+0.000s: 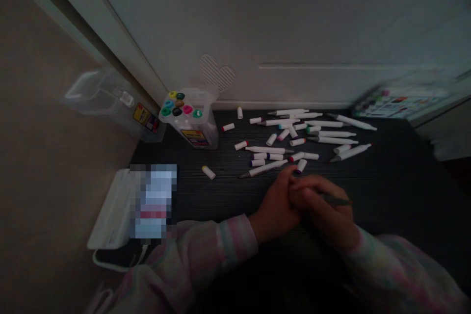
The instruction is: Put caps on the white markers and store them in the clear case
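Observation:
My two hands meet over the dark table, just in front of the scattered markers. My right hand (pixel 327 206) is closed round a marker (pixel 336 199), whose grey end sticks out to the right; the rest of it is hidden by the fingers. My left hand (pixel 278 203) is closed against the right hand's fingertips, and whatever it grips is hidden. Beyond them lie several uncapped white markers (pixel 268 150) with grey ends. Loose white caps (pixel 301 166) with coloured ends lie among them, one right by my fingertips.
At the back left stands a clear plastic case (pixel 206 130) holding several capped markers, with its clear lid (pixel 132 113) beside it. A phone (pixel 154 201) and a white case (pixel 112 213) rest at the left. A marker package (pixel 401 103) leans at the back right against the white panel.

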{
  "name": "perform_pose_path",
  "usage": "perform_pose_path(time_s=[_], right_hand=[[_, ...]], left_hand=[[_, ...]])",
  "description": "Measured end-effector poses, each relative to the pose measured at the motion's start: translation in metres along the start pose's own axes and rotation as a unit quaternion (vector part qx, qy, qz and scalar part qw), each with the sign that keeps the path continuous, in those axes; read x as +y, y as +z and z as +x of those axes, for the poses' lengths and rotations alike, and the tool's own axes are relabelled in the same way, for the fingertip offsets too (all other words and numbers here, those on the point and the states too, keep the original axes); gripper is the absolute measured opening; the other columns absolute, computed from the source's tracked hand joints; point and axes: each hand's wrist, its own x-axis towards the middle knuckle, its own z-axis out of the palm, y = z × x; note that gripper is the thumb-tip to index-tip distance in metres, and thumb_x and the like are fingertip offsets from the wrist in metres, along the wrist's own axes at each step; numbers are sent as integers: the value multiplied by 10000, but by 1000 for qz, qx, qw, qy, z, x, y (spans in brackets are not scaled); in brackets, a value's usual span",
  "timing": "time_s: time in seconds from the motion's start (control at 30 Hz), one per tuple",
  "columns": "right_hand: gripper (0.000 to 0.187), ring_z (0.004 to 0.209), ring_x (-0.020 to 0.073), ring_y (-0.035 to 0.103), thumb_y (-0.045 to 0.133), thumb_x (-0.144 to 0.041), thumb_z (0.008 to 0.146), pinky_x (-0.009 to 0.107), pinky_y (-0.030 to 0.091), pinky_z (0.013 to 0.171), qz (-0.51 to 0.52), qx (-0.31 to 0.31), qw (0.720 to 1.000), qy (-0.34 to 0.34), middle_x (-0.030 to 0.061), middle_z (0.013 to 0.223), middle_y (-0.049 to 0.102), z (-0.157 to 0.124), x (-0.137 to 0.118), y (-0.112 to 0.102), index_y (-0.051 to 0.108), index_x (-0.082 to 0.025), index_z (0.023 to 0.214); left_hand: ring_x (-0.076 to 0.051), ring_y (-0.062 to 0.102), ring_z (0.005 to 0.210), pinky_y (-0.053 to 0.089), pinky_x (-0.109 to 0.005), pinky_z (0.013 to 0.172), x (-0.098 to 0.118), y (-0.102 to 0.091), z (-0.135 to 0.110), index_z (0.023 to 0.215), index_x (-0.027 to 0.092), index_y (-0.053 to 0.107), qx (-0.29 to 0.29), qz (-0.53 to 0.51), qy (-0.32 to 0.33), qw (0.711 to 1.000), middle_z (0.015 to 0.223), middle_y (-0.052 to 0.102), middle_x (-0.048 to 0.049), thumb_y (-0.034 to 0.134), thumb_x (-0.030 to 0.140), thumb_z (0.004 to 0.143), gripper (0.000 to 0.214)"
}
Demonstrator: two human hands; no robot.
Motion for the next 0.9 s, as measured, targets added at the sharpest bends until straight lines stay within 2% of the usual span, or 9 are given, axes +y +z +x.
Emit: perform_pose_path(time_s=[0.1, 0.2, 0.3, 0.4, 0.53, 0.73, 0.9], right_hand=[[280, 480, 110, 444, 488, -303, 794, 250, 377, 473, 0, -2, 1000, -2, -13, 509, 470, 6, -7, 8, 477, -189, 539], [329, 450, 80, 385, 463, -232, 799, 223, 335, 456, -25, -1, 1000, -18, -37, 476, 402, 11, -15, 17, 370, -182, 488], [312, 435, 66, 369, 455, -167, 783, 209, 305, 443, -76, -30, 996, -44, -49, 465, 385, 13, -20, 22, 359, -177, 486], [312, 423, 60, 357, 453, -155, 780, 202, 295, 433, -96, -39, 993, -54, -56, 458, 364, 13, -19, 23, 345, -177, 489], [323, 422, 60, 351, 449, -152, 779, 204, 301, 432, -112, -27, 992, -54, -55, 456, 351, 12, -17, 23, 324, -181, 483], [324, 388, 42, 340, 437, -107, 767, 184, 279, 401, -127, -26, 989, -76, -66, 427, 342, 15, -22, 23, 318, -172, 472], [321, 403, 42, 354, 455, -110, 768, 184, 284, 416, -103, -26, 993, -56, -64, 435, 366, 15, -20, 22, 342, -165, 473]], left_hand=[[-166, 545, 886, 460, -323, 812, -2, 0, -1, 1277, 184, 207, 28, -34, -5, 999, 1015, 513, -70, 589, 141, 675, 714], [-156, 547, 872, 470, -312, 797, -5, 0, -4, 1270, 208, 232, 53, -65, -9, 996, 1010, 515, -58, 591, 131, 679, 695], [-151, 556, 865, 482, -312, 791, -6, 2, -8, 1246, 213, 273, 72, -107, -23, 991, 1002, 524, -57, 551, 159, 729, 589], [-160, 552, 917, 474, -319, 832, -5, 3, -11, 1239, 206, 282, 73, -105, -44, 991, 1042, 524, -68, 531, 176, 752, 548], [-156, 537, 957, 464, -314, 860, -7, 3, -12, 1264, 216, 233, 57, -103, -42, 992, 1107, 492, -74, 538, 165, 747, 602], [-209, 398, 1127, 345, -385, 974, -14, 5, -17, 1302, 237, 157, 107, -68, -7, 992, 1264, 334, -101, 589, 204, 718, 728], [-203, 444, 1074, 368, -353, 946, -11, 4, -15, 1300, 241, 184, 76, -101, -20, 992, 1219, 387, -89, 632, 220, 677, 767]])
